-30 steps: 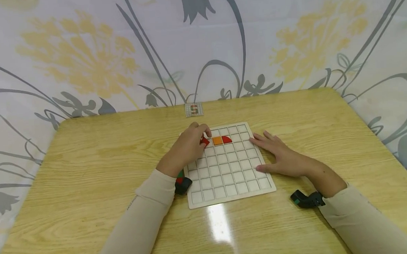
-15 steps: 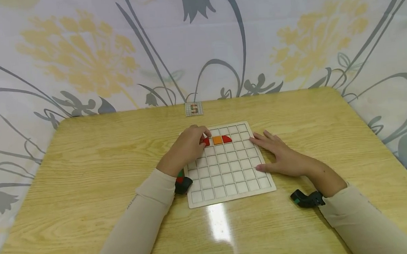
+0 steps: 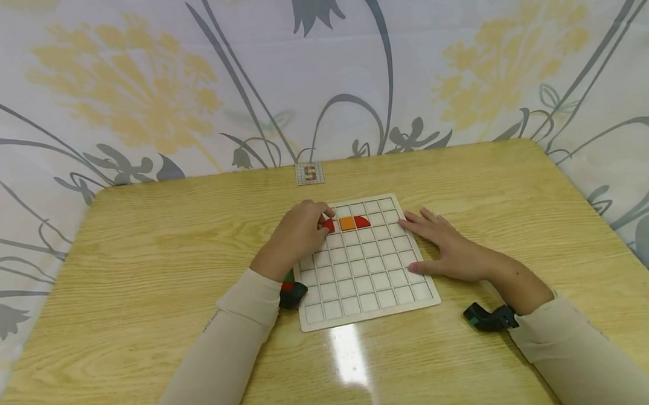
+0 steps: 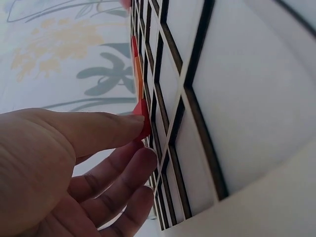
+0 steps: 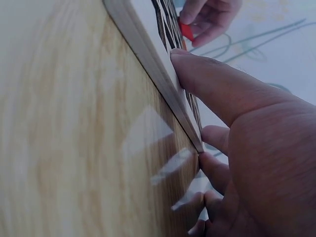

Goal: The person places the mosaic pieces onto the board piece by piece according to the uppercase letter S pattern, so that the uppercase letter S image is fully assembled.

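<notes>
Near the far left of a white grid board (image 3: 364,283), my left hand (image 3: 298,231) pinches a red tile (image 3: 330,226) between thumb and fingers. In the left wrist view the thumb lies against this red tile (image 4: 144,120), which sits at the grid; whether it is fully seated I cannot tell. To its right in the same row lie an orange square tile (image 3: 347,224) and a red quarter-round tile (image 3: 361,222). My right hand (image 3: 448,248) rests with spread fingers on the board's right edge. Its thumb (image 5: 207,81) touches the board's rim in the right wrist view.
A small pattern card (image 3: 309,173) lies at the back of the wooden table (image 3: 169,251), bearing an S-like figure. Behind the table hangs a flower-patterned cloth (image 3: 329,69). Black wrist cameras are worn at the left wrist (image 3: 293,294) and right wrist (image 3: 489,317).
The red tile in my left hand has turned from a tilt to line up with the row, and the hand has lowered slightly. My right hand has stayed put.
</notes>
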A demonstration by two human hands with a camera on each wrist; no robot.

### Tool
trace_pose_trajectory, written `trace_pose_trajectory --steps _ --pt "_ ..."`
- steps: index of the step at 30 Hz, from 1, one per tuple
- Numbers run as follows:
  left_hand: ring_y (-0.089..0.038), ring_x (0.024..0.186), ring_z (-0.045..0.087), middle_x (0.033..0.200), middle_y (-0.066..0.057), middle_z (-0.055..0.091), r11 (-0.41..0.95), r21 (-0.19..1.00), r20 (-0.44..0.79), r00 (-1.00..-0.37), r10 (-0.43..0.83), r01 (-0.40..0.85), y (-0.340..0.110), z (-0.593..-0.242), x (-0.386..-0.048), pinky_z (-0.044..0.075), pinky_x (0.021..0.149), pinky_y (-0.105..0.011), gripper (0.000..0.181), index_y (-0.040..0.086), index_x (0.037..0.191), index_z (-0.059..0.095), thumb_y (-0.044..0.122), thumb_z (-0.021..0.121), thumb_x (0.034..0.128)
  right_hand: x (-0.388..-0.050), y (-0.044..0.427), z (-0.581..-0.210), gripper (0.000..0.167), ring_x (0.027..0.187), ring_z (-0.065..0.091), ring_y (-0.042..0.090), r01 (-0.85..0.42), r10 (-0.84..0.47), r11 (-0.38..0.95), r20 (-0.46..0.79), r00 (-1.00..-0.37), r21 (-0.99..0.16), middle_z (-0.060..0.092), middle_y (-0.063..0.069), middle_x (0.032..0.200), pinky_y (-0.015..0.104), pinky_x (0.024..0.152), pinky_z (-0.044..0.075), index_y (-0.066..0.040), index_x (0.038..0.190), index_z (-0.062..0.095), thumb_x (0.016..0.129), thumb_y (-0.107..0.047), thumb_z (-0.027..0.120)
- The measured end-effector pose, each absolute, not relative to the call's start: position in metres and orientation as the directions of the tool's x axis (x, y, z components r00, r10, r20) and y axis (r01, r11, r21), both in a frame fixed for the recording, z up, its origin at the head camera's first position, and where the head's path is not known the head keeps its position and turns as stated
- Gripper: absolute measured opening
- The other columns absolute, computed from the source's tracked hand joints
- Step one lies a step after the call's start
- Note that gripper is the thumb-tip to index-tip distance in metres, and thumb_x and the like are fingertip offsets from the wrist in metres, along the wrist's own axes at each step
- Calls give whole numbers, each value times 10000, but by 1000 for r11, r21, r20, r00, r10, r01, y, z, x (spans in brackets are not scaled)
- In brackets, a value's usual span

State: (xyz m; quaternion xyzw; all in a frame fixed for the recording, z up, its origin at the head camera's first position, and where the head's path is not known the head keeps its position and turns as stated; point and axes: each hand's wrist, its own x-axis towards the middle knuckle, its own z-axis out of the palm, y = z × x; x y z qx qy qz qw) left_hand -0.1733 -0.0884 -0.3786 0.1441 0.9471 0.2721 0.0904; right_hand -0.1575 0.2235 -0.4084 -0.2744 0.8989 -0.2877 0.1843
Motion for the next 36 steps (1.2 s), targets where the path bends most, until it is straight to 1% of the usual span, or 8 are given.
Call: trace_pose_trajectory --steps 7,11,19,25,30,36 --pt "-220 1000 615 1108 -87 675 810 548 -114 -941 317 207 -90 -381 -173 527 869 -354 253 93 1213 693 85 636 966 -157 223 -410 880 1545 -91 408 -383 -599 687 -184 -779 -617 90 119 1687 697 1172 -35 -161 1601 237 911 -423 717" --pt "-224 1023 627 1134 -88 681 813 549 -116 -945 306 196 -90 -380 -173 531 879 -356 242 93 1203 691 85 641 966 -159 222 -410 875 1546 -83 408 -394 -602 686 -173 -780 -612 102 118 1686 693 1176 -30 -172 1600 246 908 -423 721" --pt "-215 941 582 1064 -84 647 817 543 -137 -940 313 193 -90 -381 -172 511 817 -334 253 106 1235 660 105 624 985 -158 222 -410 873 1543 -94 412 -387 -605 682 -181 -776 -621 92 119 1687 696 1173 -33 -169 1600 243 913 -424 716" --pt "-216 943 558 1009 -67 641 818 539 -121 -943 311 200 -90 -381 -173 500 834 -345 228 101 1207 671 109 628 983 -159 222 -409 871 1547 -87 404 -391 -607 677 -172 -776 -623 102 124 1685 680 1182 -39 -166 1598 248 910 -413 721" --pt "-219 930 551 997 -69 633 817 543 -129 -942 310 194 -89 -381 -173 497 821 -344 227 103 1207 674 113 624 986 -159 222 -409 869 1547 -86 402 -389 -604 679 -173 -778 -622 102 126 1685 682 1181 -37 -162 1598 248 912 -406 721" --pt "-225 986 568 1070 -82 654 815 543 -124 -941 315 201 -88 -380 -172 511 870 -363 244 97 1225 676 103 617 988 -159 224 -409 868 1547 -90 400 -394 -607 678 -170 -777 -621 98 123 1686 682 1180 -40 -168 1600 244 914 -410 717"
